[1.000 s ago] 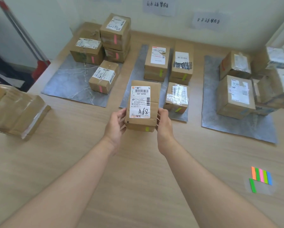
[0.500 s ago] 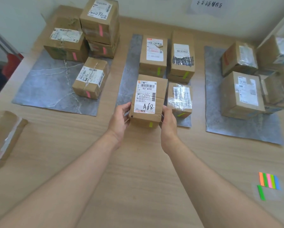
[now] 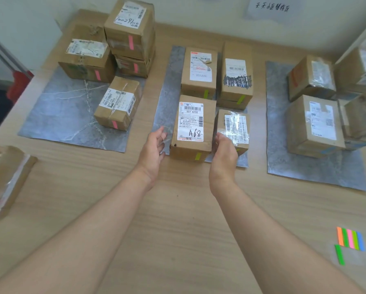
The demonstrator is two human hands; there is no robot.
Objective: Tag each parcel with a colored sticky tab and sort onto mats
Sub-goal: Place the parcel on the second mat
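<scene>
Head view: we look down on a pale wooden table (image 3: pixel 177 230) set against a white wall (image 3: pixel 199 15) that carries a handwritten paper sign (image 3: pixel 272 7).
Far left of our fingers: an untabbed parcel (image 3: pixel 6 177) lies on bare wood, and beyond it is the left mat (image 3: pixel 61 115) with pink-tabbed parcels (image 3: pixel 118 102).
Our left hand (image 3: pixel 154 149): released, fingers spread, just left of parcel A68 (image 3: pixel 191 128) and not touching it.
Between our hands: parcel A68 sits on the near end of the middle mat (image 3: pixel 167 98), with a yellow-green tab (image 3: pixel 198 156) on its near face.
Our right hand (image 3: pixel 224 153): it lies against the parcel's right side with fingers loosely curved; we cannot tell whether they grasp it.
Right of our fingers: the right mat (image 3: pixel 305 172) holds more parcels (image 3: pixel 313 124); nearer us lie the sticky tabs (image 3: pixel 350 238).
Change: half a second ago both our hands gripped the parcel; now the left one has let go.
</scene>
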